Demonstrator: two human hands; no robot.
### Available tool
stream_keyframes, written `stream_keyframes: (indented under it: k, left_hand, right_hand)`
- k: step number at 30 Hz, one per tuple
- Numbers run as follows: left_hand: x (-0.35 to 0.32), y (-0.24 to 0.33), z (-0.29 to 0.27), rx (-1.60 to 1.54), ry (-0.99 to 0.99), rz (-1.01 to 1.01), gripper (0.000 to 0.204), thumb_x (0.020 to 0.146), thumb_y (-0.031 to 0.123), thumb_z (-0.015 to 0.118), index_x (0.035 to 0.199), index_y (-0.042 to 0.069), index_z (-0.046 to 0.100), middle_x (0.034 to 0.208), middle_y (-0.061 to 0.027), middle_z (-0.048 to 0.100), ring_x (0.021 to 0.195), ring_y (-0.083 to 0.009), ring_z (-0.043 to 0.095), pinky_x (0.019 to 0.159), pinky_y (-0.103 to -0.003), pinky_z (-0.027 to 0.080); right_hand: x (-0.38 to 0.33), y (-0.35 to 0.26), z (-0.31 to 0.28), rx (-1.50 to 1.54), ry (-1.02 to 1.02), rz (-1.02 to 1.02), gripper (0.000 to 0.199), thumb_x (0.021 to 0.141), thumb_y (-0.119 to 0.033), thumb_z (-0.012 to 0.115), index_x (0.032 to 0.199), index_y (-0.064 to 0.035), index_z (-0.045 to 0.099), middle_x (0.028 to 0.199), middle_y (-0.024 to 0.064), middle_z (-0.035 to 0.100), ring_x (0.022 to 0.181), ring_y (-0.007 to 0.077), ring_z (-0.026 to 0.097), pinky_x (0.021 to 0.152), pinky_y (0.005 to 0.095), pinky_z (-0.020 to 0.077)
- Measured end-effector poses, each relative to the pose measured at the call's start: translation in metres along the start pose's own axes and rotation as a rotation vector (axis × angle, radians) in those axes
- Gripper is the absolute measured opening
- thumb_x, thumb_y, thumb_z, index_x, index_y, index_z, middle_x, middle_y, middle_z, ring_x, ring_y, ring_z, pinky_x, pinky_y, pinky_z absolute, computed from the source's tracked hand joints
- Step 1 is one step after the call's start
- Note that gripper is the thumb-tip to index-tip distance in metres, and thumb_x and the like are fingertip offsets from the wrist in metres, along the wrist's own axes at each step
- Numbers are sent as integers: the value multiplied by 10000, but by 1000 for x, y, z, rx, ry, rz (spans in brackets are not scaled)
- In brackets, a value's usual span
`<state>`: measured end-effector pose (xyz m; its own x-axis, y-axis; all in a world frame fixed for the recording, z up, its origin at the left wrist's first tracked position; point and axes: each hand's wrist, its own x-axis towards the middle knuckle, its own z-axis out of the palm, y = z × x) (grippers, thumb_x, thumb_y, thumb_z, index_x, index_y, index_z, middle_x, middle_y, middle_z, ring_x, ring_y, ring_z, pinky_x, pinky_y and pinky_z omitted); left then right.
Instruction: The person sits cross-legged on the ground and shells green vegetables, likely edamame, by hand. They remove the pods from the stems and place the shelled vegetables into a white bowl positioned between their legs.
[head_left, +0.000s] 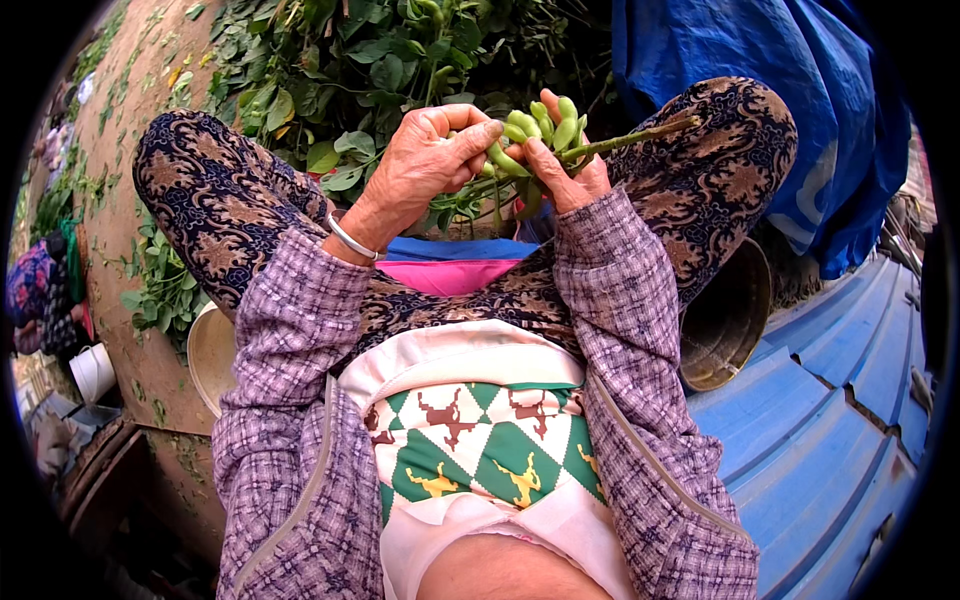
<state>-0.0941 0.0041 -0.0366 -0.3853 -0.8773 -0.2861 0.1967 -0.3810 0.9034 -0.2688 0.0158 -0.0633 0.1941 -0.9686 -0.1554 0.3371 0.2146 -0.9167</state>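
A cut soybean stem (655, 133) with a cluster of plump green soybean pods (567, 122) is gripped in my right hand (572, 183), its bare end pointing right. My left hand (420, 165), with a bracelet at the wrist, is closed at the left side of the cluster. Its thumb and forefinger pinch together beside a curved pod, and a bit of green shows between the fingers. Some leaves hang below the two hands. Under them, between my knees, lies the pink and blue opening of a container or cloth (450, 275), mostly hidden by my lap.
A heap of leafy soybean plants (370, 60) lies just ahead. A blue tarp (750, 90) covers something at the right, above blue corrugated sheets (800, 430). A dark bucket (728, 318) lies by my right knee, a pale one (210, 358) by my left. Another person (40, 290) is at far left.
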Motion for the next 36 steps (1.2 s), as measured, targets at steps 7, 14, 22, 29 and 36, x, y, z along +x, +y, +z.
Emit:
stream_keyframes:
  k: [7, 14, 22, 29, 36]
  left_hand:
    - [5, -5, -14, -215, -107, -68, 188, 876, 193, 555, 833, 14, 593, 630, 10, 558, 434, 4, 398, 379, -124, 281]
    - [0, 5, -12, -203, -221, -49, 238, 870, 143, 542, 1041, -21, 563, 773, -31, 596, 486, -4, 386, 410, -131, 278]
    - [0, 5, -10, -263, -234, -46, 191, 865, 145, 556, 957, -21, 574, 768, -46, 621, 493, -4, 419, 416, -134, 300]
    - [-1, 6, -9, -238, -225, -56, 185, 859, 140, 560, 947, -22, 570, 760, -39, 617, 478, -4, 408, 416, -141, 296]
    - [1, -5, 6, -246, -120, 43, 141, 854, 106, 512, 946, 4, 545, 689, -2, 561, 467, 10, 349, 435, -124, 287]
  right_hand:
    - [-6, -5, 4, -221, -184, -49, 723, 785, 17, 619, 1375, -77, 211, 1227, 98, 452, 1097, 174, 478, 902, 307, 439]
    - [-7, -12, 0, -60, -145, 18, 617, 785, -29, 638, 1316, -65, 326, 1080, 70, 552, 902, 147, 573, 803, 291, 490]
    - [-4, -8, -5, -82, -196, -7, 541, 808, -89, 634, 1283, -44, 380, 1050, 67, 568, 789, 128, 589, 742, 277, 492]
    - [-7, -13, -3, -61, -231, 22, 595, 827, -52, 584, 1350, -85, 303, 1102, 58, 541, 775, 112, 579, 753, 267, 478]
    - [-4, -4, -4, -29, -203, -69, 595, 822, -5, 566, 1347, -58, 292, 1247, 79, 458, 906, 132, 562, 749, 268, 500]
